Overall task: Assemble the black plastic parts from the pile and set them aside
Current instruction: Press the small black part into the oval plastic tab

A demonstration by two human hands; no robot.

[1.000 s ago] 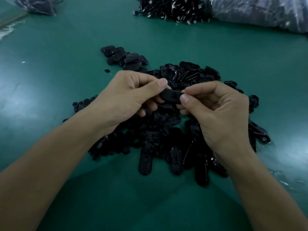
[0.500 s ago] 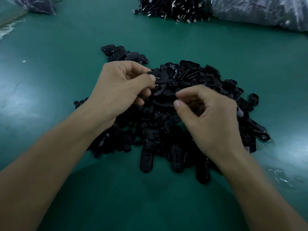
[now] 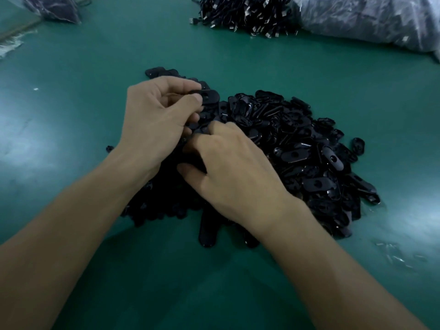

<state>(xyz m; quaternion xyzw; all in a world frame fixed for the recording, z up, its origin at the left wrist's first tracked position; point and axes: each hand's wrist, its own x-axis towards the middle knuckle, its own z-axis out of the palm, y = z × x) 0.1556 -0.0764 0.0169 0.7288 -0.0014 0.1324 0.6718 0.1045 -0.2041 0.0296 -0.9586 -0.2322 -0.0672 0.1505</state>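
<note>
— So, which step am I on?

— Setting one aside, I'd judge. My left hand (image 3: 159,120) pinches a flat black oval part (image 3: 209,96) between thumb and forefinger, out at the far left edge of the main pile (image 3: 297,151), close by the small separate cluster (image 3: 162,72) that lies just beyond my knuckles.

— And the other hand?

— My right hand (image 3: 235,167) lies palm-down on the near left of the pile, fingers curled into the parts. I cannot tell from here whether it has closed on one; the fingertips are buried.

— What does the next move call for?

— Letting go of the oval piece onto that far cluster, I think, and coming up out of the heap with a fresh piece in the right hand. The parts are slick, dark and all alike, so sorting one from its neighbours by touch is the hard bit.

— The surface?

— A green table top (image 3: 95,79), smooth, with soft glare patches. A few small clear scraps (image 3: 400,256) lie at the near right.

— Anything further back?

— A heap of black cables with metal plug ends (image 3: 245,15), a big clear plastic bag (image 3: 371,20) of dark goods to its right, and another bag (image 3: 54,8) at the far left corner.
</note>
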